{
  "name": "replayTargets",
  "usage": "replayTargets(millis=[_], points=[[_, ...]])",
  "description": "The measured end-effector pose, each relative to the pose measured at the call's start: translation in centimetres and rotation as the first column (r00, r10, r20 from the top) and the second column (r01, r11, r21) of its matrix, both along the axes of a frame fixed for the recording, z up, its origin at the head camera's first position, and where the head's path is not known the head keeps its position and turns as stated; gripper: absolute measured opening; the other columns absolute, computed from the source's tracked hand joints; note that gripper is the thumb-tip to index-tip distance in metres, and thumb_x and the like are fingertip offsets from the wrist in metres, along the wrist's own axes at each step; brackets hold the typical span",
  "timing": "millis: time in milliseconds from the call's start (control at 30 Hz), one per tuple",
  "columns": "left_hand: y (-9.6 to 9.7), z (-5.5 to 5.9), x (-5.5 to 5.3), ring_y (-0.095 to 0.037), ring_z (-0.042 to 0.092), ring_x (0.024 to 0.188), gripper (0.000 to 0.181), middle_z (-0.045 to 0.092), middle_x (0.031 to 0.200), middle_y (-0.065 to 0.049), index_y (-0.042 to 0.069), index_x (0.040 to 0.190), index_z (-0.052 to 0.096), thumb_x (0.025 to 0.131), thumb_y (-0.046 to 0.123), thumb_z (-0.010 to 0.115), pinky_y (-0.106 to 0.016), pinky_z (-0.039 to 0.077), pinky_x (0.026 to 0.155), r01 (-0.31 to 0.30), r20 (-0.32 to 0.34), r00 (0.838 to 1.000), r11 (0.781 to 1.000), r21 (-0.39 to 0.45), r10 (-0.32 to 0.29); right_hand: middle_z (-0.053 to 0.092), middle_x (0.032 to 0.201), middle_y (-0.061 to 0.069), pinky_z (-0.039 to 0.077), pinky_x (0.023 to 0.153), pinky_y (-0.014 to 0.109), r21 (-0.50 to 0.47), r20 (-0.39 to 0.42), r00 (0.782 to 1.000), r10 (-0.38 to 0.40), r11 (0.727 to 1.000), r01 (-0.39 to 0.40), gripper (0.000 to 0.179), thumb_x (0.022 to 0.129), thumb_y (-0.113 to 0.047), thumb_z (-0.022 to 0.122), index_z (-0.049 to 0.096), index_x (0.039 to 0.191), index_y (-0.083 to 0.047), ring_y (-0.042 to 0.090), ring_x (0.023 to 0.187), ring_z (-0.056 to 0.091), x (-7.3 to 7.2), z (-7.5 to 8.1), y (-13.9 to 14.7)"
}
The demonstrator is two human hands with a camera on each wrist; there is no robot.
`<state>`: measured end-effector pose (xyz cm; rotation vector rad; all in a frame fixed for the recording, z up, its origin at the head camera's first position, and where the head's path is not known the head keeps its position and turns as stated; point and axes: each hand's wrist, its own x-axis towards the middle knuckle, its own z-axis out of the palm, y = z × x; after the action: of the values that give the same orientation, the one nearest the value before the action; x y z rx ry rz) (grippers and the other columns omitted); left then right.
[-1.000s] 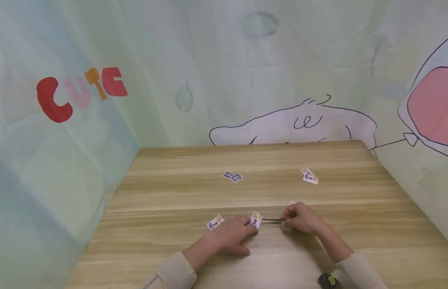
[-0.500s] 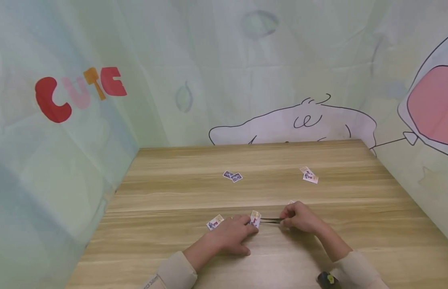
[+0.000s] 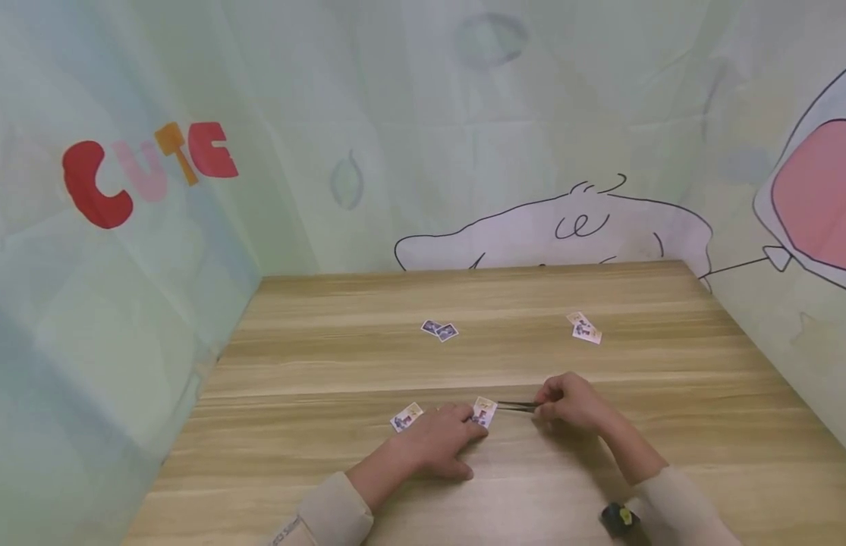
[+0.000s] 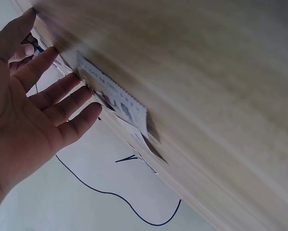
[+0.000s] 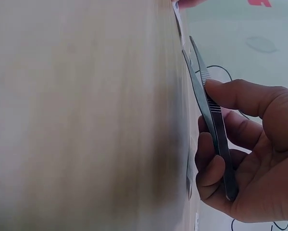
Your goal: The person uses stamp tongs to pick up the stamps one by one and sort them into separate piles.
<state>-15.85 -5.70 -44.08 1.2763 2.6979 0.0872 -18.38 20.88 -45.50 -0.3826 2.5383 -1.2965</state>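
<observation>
My left hand (image 3: 439,440) lies over the table with fingers extended, its fingertips on the lower left part of a small pale postage stamp (image 3: 486,409). Another stamp (image 3: 405,416) lies just left of that hand. In the left wrist view, the nearest stamp (image 4: 115,94) has a perforated edge and stands partly raised off the wood. Between thumb and fingers, my right hand (image 3: 574,403) holds metal tweezers (image 5: 208,103), pointing left. Their tips are parted and come right up to the stamp's right edge. Nothing shows between them.
Two dark stamps (image 3: 440,331) overlap toward the back of the wooden table (image 3: 313,364). Farther right lies an overlapping pair of pale stamps (image 3: 584,329). A small black object with a yellow-green mark (image 3: 618,519) sits by the right sleeve. Printed cloth (image 3: 504,129) surrounds the table.
My right hand and the tweezers have shifted slightly away from me, so the tips sit higher along the stamp's right edge. A stamp behind that hand is now hidden. The left hand stays put.
</observation>
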Motion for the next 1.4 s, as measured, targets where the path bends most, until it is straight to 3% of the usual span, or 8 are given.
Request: replayTargets(millis=[767,1400], points=[[0.1,0.0,-0.1,-0.015,0.049,0.099,0.063,0.05,0.112,0.0,0.023,0.128,0.056,0.071,0.044,0.074,-0.03,0.046,0.079,-0.016,0.047,0.999,1.0,-0.017,0.017,0.06,0.07,-0.002,0.042,0.059,0.028,0.016,-0.034,0.995,0.09,0.996,-0.09,0.011,0.073,-0.008,0.073,0.066,0.08,-0.003,0.015,0.066,0.05,0.5,-0.2,-1.0],[0.1,0.0,0.1,-0.014,0.049,0.096,0.059,0.051,0.111,0.0,0.024,0.124,0.059,0.069,0.043,0.075,-0.028,0.046,0.076,-0.016,0.03,0.999,1.0,-0.008,0.017,0.058,0.068,-0.002,0.044,0.058,0.03,0.04,-0.038,0.998,0.046,0.998,-0.045,0.005,0.075,-0.002,0.069,0.065,0.078,-0.005,0.015,0.064,0.051,0.4,-0.4,-1.4]])
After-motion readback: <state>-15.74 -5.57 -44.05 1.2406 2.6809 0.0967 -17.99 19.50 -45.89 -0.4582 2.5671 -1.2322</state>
